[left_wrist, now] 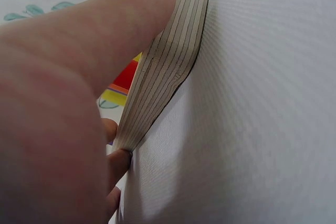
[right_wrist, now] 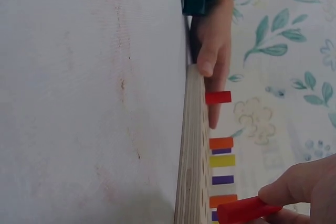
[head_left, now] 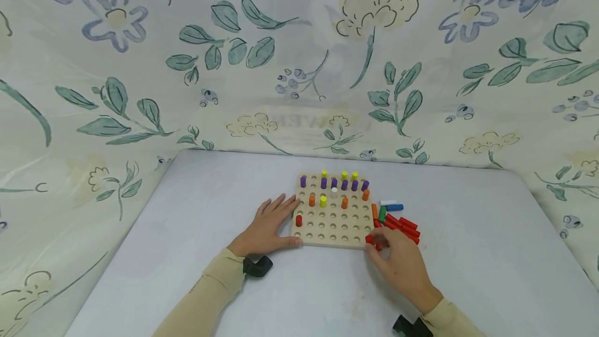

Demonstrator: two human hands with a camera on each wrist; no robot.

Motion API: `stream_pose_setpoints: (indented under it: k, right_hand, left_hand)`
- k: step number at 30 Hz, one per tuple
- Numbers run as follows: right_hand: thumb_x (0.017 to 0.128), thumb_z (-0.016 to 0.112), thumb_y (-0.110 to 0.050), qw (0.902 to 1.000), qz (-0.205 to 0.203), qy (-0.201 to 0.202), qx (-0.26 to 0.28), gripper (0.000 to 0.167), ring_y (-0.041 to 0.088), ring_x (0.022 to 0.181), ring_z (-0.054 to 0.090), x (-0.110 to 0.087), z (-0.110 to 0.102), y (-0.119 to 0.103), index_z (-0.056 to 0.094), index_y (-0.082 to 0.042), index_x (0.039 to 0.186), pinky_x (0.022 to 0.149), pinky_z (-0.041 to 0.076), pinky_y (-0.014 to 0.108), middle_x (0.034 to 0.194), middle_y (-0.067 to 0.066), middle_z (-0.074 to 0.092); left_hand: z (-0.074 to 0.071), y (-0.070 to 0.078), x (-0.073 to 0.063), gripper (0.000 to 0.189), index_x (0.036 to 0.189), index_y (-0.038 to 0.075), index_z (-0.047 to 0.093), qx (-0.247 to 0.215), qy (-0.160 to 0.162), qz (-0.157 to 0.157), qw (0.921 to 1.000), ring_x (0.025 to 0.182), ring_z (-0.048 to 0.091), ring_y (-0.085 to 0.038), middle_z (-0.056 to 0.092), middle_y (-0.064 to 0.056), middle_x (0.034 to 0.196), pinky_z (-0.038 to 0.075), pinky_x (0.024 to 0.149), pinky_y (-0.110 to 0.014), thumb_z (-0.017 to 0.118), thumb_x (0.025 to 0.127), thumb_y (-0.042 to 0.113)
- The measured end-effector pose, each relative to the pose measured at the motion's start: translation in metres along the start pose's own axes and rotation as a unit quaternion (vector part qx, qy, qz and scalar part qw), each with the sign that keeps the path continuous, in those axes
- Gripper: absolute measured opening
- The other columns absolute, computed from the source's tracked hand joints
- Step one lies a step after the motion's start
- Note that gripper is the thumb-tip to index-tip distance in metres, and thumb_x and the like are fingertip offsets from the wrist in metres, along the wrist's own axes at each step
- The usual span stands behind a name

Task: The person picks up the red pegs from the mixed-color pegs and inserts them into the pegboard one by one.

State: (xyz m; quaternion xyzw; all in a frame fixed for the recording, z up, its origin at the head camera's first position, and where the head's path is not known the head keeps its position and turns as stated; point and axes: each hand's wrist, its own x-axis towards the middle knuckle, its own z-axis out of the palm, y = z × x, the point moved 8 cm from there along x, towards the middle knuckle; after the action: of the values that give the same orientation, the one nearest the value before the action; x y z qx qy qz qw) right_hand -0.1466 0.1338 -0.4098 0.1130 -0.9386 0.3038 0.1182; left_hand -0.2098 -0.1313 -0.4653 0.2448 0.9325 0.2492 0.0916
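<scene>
A wooden pegboard (head_left: 327, 231) with rows of round holes lies on the white table. My left hand (head_left: 269, 225) rests along its left edge, fingers spread and the thumb at the near left corner; in the left wrist view that thumb (left_wrist: 131, 19) touches the layered side. Over the near right corner, my right hand (head_left: 403, 261) pinches a red peg (right_wrist: 241, 211) between thumb and finger, tilted above the board. One red peg (head_left: 298, 221) stands upright at the left side. Purple pegs (head_left: 323, 183), orange pegs (head_left: 312, 201), yellow pegs (head_left: 323, 202) and a white peg (head_left: 334, 192) stand farther back.
Right of the board lies a pile of loose red pegs (head_left: 408, 224), partly behind my right hand. Beside it are a blue peg (head_left: 394, 207), a green peg (head_left: 382, 214), a white one and an orange one. A flower-patterned sheet (head_left: 299, 66) rises behind the table (head_left: 210, 186).
</scene>
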Motion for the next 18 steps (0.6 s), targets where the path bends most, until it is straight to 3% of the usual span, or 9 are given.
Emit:
stream_pose_setpoints:
  k: [8, 12, 18]
  right_hand:
    - [0.078, 0.085, -0.007, 0.9995, -0.028, 0.012, 0.012, 0.022, 0.013, 0.068, 0.052, 0.006, -0.001, -0.011, 0.072, -0.006, 0.096, 0.056, 0.044, 0.021, 0.074, 0.000, 0.060]
    - [0.078, 0.084, -0.005, 0.9991, -0.030, 0.015, 0.026, 0.021, 0.014, 0.069, 0.054, 0.009, 0.001, -0.014, 0.072, -0.007, 0.095, 0.052, 0.042, 0.020, 0.079, 0.001, 0.064]
    - [0.080, 0.083, -0.007, 0.9985, -0.036, 0.021, 0.035, 0.020, 0.015, 0.076, 0.060, 0.013, 0.005, -0.016, 0.073, -0.008, 0.097, 0.056, 0.047, 0.021, 0.089, 0.002, 0.069]
  left_hand:
    - [0.001, 0.000, 0.000, 0.098, 0.160, 0.010, 0.028, -0.004, 0.006, 0.001, 1.0000, 0.155, 0.007, -0.032, 0.024, -0.008, 0.166, 0.002, 0.122, -0.056, 0.069, 0.086, 0.060]
    - [0.001, -0.001, 0.000, 0.098, 0.160, 0.010, 0.027, -0.002, 0.005, 0.002, 1.0000, 0.155, 0.007, -0.031, 0.023, -0.008, 0.166, 0.001, 0.122, -0.056, 0.068, 0.086, 0.061]
    - [0.001, -0.001, 0.000, 0.099, 0.160, 0.010, 0.026, -0.002, 0.003, 0.000, 1.0000, 0.155, 0.007, -0.031, 0.023, -0.008, 0.166, 0.001, 0.123, -0.055, 0.069, 0.086, 0.060]
